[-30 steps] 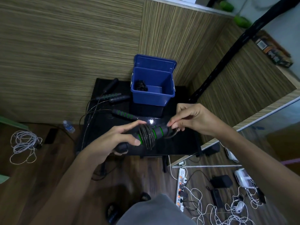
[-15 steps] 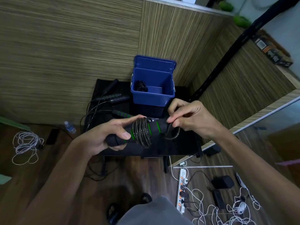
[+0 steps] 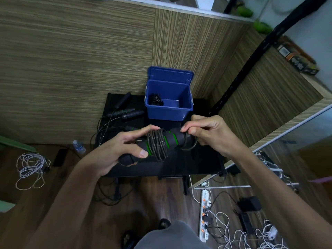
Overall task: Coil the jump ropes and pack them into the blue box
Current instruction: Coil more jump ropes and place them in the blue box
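Head view: the left hand [image 3: 115,150] curls around the black foam jump-rope handles with green rings [image 3: 168,141], thumb pressed beside the dark cable coil [image 3: 157,144] wound round them. The right hand [image 3: 206,132] pinches the cable's loose end loop [image 3: 190,145] at the handles' right tip. The open blue plastic box [image 3: 168,108] sits at the black table's [image 3: 179,166] back edge, a coiled rope [image 3: 156,100] inside. More ropes [image 3: 125,112] lie at the back left corner. No writing is legible.
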